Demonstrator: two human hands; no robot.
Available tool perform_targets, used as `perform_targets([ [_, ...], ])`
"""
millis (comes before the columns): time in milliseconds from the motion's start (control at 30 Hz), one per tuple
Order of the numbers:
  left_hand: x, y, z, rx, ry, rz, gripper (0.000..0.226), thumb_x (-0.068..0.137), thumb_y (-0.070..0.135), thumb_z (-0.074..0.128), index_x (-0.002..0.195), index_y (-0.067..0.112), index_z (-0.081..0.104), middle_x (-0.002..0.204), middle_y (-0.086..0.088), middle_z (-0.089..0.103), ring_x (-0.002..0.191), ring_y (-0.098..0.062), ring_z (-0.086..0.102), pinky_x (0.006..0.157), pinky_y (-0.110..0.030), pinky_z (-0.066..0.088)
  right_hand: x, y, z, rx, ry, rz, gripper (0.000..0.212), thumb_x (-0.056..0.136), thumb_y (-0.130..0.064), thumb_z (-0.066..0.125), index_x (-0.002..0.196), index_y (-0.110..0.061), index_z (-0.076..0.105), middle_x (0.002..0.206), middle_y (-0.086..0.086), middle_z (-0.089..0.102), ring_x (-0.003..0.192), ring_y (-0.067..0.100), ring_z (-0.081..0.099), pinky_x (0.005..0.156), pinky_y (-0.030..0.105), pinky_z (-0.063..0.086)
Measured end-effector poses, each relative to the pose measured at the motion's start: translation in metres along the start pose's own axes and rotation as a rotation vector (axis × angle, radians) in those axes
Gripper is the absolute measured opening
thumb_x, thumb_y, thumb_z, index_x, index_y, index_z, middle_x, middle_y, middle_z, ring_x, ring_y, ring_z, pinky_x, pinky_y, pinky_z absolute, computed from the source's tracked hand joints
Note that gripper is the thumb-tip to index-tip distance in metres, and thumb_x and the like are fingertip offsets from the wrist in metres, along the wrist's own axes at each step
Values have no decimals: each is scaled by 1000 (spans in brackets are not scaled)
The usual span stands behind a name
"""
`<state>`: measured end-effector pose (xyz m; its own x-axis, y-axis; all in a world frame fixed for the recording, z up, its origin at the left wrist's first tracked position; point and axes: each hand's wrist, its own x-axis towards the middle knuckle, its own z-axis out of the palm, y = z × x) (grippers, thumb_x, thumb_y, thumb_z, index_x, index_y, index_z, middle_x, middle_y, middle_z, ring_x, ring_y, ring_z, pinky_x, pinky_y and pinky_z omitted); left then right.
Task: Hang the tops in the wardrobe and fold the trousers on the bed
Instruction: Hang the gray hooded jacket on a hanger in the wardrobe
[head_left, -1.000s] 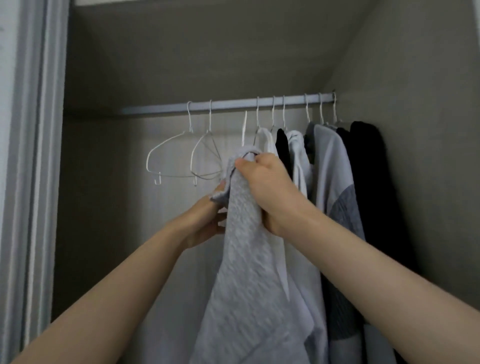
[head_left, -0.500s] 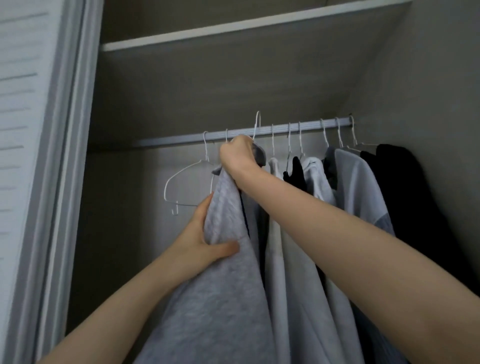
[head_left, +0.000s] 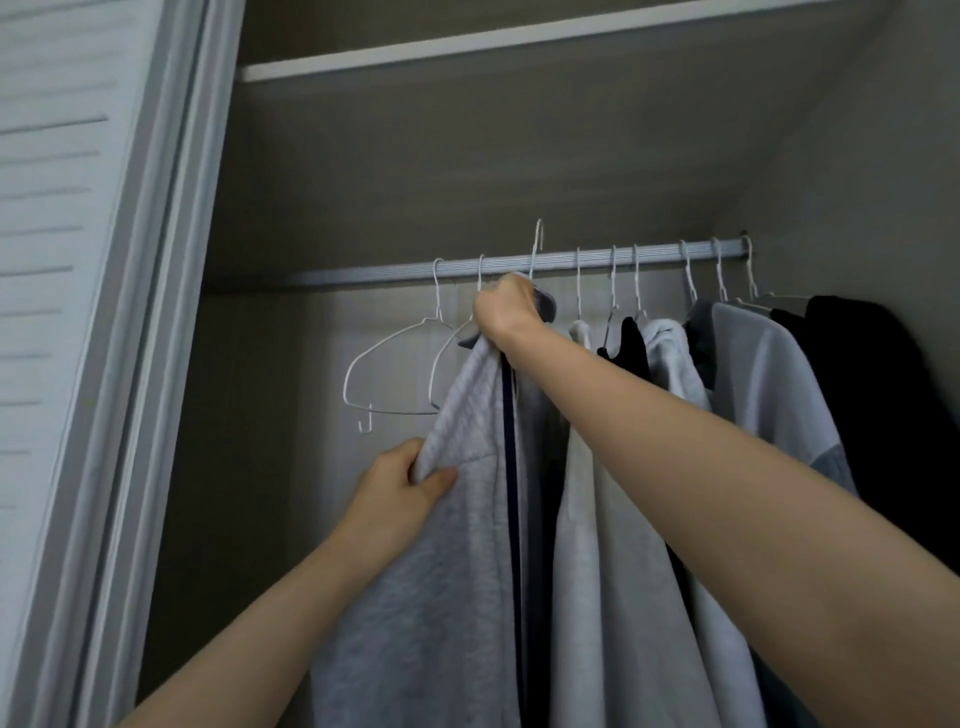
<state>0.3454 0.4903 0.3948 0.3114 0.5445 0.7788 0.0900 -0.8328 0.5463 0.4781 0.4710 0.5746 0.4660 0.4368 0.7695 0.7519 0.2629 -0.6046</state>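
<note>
The wardrobe (head_left: 519, 171) is seen from below, with a shelf across its top and a rail (head_left: 363, 274) running left to right under it. The right half of the rail is filled with hung tops (head_left: 769, 395), pale ones toward the middle and black ones against the right wall. Two bare wire hangers (head_left: 384, 364) hang toward the left, and a gap on the rail is left between them and the hung tops.

A grey top (head_left: 457, 571) is held up in that gap, its long axis hanging straight down from the neck. It is carried on its own hanger, whose hook (head_left: 537, 244) stands up above the rail and is not yet seated on it. The move ahead is judged to turn on this: the hook tip is raised over the rail, so it has to be brought down onto the bar.

The right hand (head_left: 506, 312) is closed around the neck of the top and the hanger just below the rail, with the garment hanging beneath and slightly left of it. This is the hand nearer the rail, and the hooking is judged to fall to it. The left hand (head_left: 405, 488) is lower, pinching a fold of the shoulder or sleeve between thumb and fingers, keeping the cloth gathered clear of the bare hangers.
</note>
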Motion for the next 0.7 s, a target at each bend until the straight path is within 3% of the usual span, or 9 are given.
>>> perform_targets([
  [100,-5,-13,13,-8,10,12,8,93,19,62,90,12,64,83,-2,67,78,-17,62,74,-29,50,4,22,12,12,-53,86,56,85,-21,47,129,14,38,124,32,54,108,38,60,59,24,39],
  [167,-12,-21,22,-16,-1,19,19,97,18,56,85,4,60,75,-1,59,69,-11,53,63,-20,43,4,41,21,-2,-87,133,69,80,-30,45,131,14,31,126,32,53,110,39,60,58,22,35],
  [200,-16,-25,26,-22,-6,14,25,99,18,52,82,-1,57,72,-1,55,66,-9,50,59,-19,40,3,50,23,1,-85,154,74,73,-34,44,129,13,33,126,31,53,109,40,60,63,26,42],
  [267,-21,-31,32,-57,5,10,32,101,17,48,75,-1,49,67,1,48,61,-5,44,57,-21,36,-10,54,13,-50,-50,117,67,60,-35,39,112,7,44,118,27,57,101,38,62,74,34,51],
  [333,-25,-38,40,-114,40,-2,33,102,16,45,71,7,44,64,3,45,58,-4,41,59,-27,36,-47,46,-4,-169,-38,53,56,60,-34,47,105,-1,44,113,19,53,102,33,57,72,34,50],
  [433,-32,-46,52,-224,72,-45,35,103,26,43,77,4,50,68,-4,55,65,-11,50,64,-36,43,-107,54,-9,-376,-110,-94,73,79,-22,60,139,-2,23,134,20,34,118,42,41,94,43,40],
  [500,-40,-48,59,-248,74,-62,37,101,33,47,80,2,53,68,0,57,64,-9,51,61,-30,43,-144,65,-5,-468,-125,-184,82,84,-19,57,147,-6,6,137,20,29,114,42,45,90,43,42],
  [600,-58,-47,68,-267,-8,-77,26,96,33,56,85,9,54,65,13,61,60,3,53,54,-15,41,-173,80,-3,-543,-69,-233,84,88,-20,53,151,-8,-2,140,16,27,112,37,49,79,40,46],
  [700,-77,-53,73,-258,-79,-108,23,95,27,59,93,5,53,79,2,68,66,0,58,58,-15,48,-195,90,-9,-571,-42,-303,83,91,-27,50,152,-12,-5,141,12,25,118,31,44,83,39,48],
])
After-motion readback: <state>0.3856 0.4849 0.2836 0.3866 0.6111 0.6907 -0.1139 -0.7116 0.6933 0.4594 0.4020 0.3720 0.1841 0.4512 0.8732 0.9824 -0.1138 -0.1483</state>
